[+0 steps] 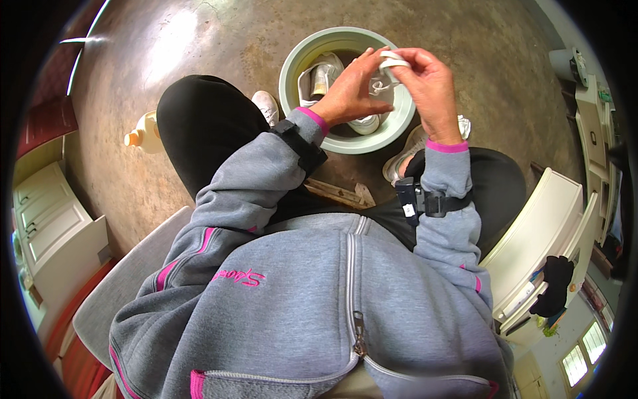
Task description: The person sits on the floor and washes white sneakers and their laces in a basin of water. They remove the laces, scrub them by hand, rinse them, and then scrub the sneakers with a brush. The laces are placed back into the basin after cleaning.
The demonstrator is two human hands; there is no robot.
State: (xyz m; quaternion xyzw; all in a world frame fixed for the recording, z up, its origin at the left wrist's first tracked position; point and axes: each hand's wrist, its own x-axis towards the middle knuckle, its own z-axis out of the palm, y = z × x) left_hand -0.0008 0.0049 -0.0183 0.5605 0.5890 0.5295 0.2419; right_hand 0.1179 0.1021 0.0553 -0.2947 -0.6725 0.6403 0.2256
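Observation:
In the head view, my right hand (431,82) pinches a looped white shoelace (394,61) above the right part of a pale green basin (294,117). My left hand (351,87) reaches in beside it, its thumb spread from the fingers and its fingertips close to the loop. Whether those fingertips touch the lace I cannot tell. Below the hands, a white shoe (326,70) lies in dark water at the basin's left side. The rounded end of a white shoe (366,124) shows near the front wall, largely hidden by my left hand.
A cream bottle with an orange cap (132,139) stands on the concrete floor (234,50) beyond my left knee. My shoes flank the basin. A pale wooden piece (341,194) lies between my legs. White furniture (538,219) is at the right, and cabinets (55,214) are at the left.

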